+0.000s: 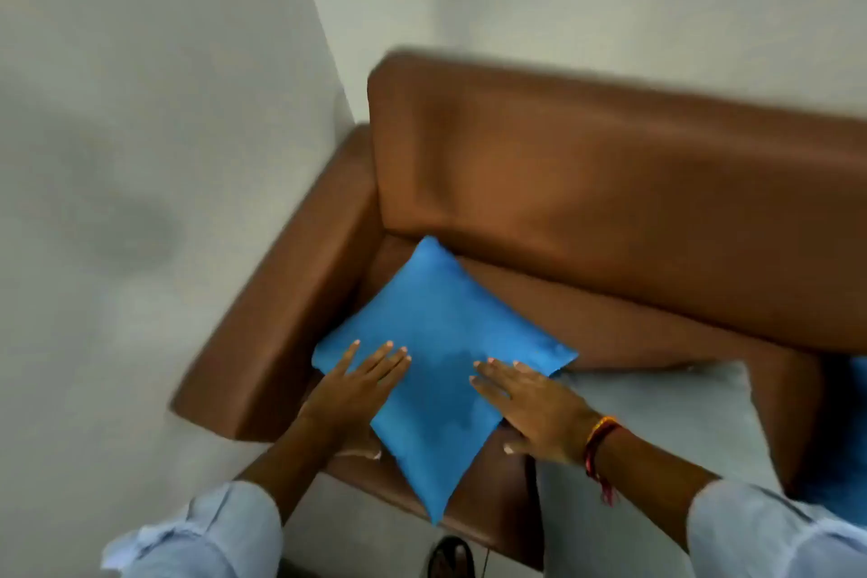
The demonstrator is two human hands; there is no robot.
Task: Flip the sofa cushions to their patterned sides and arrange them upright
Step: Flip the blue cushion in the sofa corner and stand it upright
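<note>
**On the brown sofa: two flat hands on a blue cushion**

On the seat of the brown leather sofa (610, 183), close to its left armrest (291, 310), lies a plain blue square cushion (436, 343). It is flat, turned like a diamond: one corner points to the backrest, the opposite corner hangs over the front edge of the seat. No pattern shows on the upper side. Just beside it on the right lies a pale grey cushion (657, 427), also flat, touching the blue one at its right corner. At the far right edge a piece of another blue thing (844, 436) shows, too cut off to tell what it is. Pale walls stand behind and to the left of the sofa. The picture is somewhat blurred.

Both arms reach forward in rolled light blue sleeves (225, 530). The left hand (361, 394) lies palm down on the left edge of the blue cushion, fingers spread and straight. The right hand (530, 408), with a red thread bracelet (598, 446) on the wrist, lies palm down on the lower right edge, fingers also stretched. Neither hand is closed around anything.
</note>
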